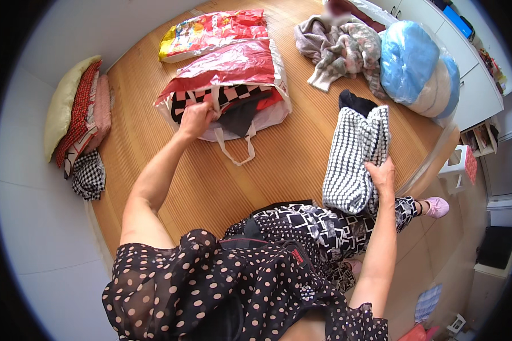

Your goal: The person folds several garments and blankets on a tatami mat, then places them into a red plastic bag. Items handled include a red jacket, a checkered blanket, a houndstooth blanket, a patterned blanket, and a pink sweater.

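A red and white plastic bag (pixel 227 65) lies on its side on the bed mat, its mouth facing me. Inside show a black-and-white checked cloth (pixel 242 95), dark grey cloth and a bit of red. My left hand (pixel 196 119) is closed at the bag's mouth, on its upper white handle; the lower handle (pixel 236 156) hangs loose on the mat. To the right, my right hand (pixel 383 175) grips the edge of a folded black-and-white knitted garment (pixel 352 162), held upright near my knee. A black cloth (pixel 356 103) lies just beyond that garment.
Another red and yellow bag (pixel 216 31) lies at the back. Grey and floral knitwear (pixel 347 48) is heaped beside a clear bag of blue bedding (pixel 412 62). Pillows and folded cloths (pixel 85 113) lean at the left wall. A white stool (pixel 458 167) stands off the bed's right edge.
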Available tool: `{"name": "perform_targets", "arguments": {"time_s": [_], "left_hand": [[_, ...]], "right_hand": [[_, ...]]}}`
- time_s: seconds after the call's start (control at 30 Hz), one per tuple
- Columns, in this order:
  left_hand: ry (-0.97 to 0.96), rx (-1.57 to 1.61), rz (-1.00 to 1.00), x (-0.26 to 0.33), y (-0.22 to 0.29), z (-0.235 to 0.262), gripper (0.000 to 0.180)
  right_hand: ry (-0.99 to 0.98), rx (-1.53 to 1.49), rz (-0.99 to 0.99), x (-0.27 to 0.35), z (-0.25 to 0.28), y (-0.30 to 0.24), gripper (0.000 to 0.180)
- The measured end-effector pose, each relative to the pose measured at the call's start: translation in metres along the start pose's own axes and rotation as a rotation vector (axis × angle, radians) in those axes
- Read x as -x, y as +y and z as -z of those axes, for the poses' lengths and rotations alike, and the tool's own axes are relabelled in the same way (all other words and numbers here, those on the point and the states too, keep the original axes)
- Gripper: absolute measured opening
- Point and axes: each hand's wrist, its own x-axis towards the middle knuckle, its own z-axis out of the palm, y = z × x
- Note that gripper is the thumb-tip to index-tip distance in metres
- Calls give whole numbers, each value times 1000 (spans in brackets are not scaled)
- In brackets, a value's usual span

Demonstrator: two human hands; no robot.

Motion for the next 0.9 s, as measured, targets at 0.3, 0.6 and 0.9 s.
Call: {"name": "perform_targets", "arguments": {"time_s": [0.3, 0.6, 0.9], "left_hand": [[-307, 408, -87, 6, 22, -1, 45], [-263, -122, -180, 75, 82, -89, 68], [-79, 468, 51, -34, 134, 4, 22]], "right_hand": [[11, -8, -40, 12, 4, -1, 71], [43, 94, -70, 16, 3, 0, 70], [66, 89, -114, 18, 9, 2, 65]]}}
